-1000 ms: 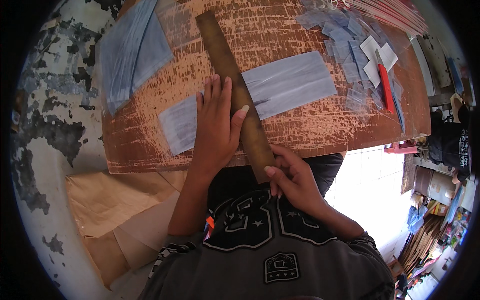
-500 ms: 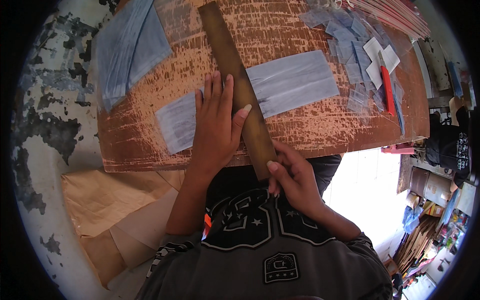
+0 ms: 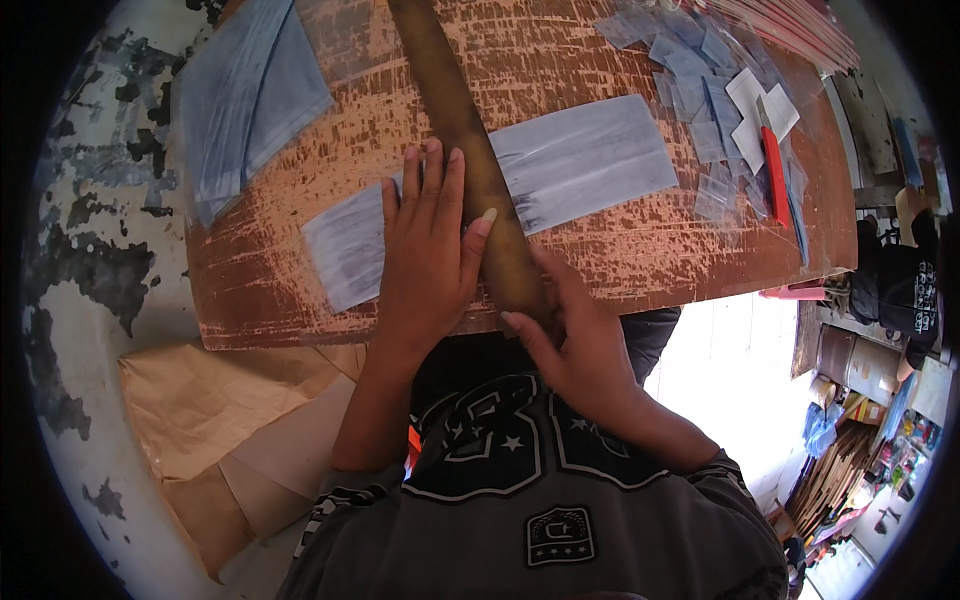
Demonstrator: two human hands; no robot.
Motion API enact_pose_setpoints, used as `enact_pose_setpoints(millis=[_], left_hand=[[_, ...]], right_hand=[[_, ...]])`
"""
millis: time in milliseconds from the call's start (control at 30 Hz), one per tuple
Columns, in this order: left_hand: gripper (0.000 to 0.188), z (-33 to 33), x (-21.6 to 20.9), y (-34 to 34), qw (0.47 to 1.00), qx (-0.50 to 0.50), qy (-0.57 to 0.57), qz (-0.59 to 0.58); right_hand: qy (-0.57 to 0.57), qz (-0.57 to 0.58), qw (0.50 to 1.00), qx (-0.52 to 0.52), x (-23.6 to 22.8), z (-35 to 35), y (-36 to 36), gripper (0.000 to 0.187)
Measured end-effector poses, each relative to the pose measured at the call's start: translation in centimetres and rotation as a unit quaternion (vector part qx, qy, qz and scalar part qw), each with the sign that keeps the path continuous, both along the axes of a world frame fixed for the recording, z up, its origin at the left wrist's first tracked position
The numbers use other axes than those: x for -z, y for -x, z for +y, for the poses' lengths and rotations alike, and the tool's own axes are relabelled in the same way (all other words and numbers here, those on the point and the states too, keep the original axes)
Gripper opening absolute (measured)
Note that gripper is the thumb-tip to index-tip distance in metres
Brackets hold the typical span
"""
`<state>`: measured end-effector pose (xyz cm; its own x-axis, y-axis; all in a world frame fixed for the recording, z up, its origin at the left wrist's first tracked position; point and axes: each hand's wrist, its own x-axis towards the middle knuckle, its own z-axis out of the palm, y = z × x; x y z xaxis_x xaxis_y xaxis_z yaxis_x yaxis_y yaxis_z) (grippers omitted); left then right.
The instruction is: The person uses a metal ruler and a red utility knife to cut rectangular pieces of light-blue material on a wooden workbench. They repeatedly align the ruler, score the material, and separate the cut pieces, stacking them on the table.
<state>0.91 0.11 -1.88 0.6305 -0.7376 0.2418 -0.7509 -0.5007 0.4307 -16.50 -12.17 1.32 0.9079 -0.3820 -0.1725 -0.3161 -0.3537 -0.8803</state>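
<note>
A long flat brown straightedge [image 3: 455, 115] lies slantwise across a pale grey-blue plastic sheet [image 3: 590, 160] on the worn table. My left hand [image 3: 425, 260] rests flat on the sheet, fingers stretched out just left of the straightedge, with the thumb on its surface. At the near end, by the table's front edge, my right hand [image 3: 590, 345] grips the straightedge between thumb and fingers; some of those fingertips are hidden behind it. The sheet's middle is covered by the straightedge and my left hand.
Stacked plastic sheets [image 3: 255, 110] lie at the far left of the table [image 3: 330, 325]. Small clear plastic pieces [image 3: 690, 70] are heaped at the right, beside a red-handled cutter [image 3: 774, 175] on white card. Thin pink sticks [image 3: 790, 25] lie behind. Brown paper [image 3: 220, 400] is below left.
The straightedge has slid slightly away from me, its far end now at the picture's top edge. My right hand has shifted forward and left with it. My left hand stays nearly in place.
</note>
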Motion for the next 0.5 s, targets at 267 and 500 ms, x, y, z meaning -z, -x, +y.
enact_pose_setpoints(millis=[267,500], left_hand=[[0.065,0.0,-0.1,0.1,1.000,0.000,-0.009,-0.006],[0.065,-0.1,0.0,0.0,1.000,0.001,-0.015,-0.017]], right_hand=[[0.216,0.046,0.974,-0.047,-1.4,0.2,-0.2,0.079],[0.236,-0.011,0.971,-0.035,-0.8,-0.2,-0.3,0.078]])
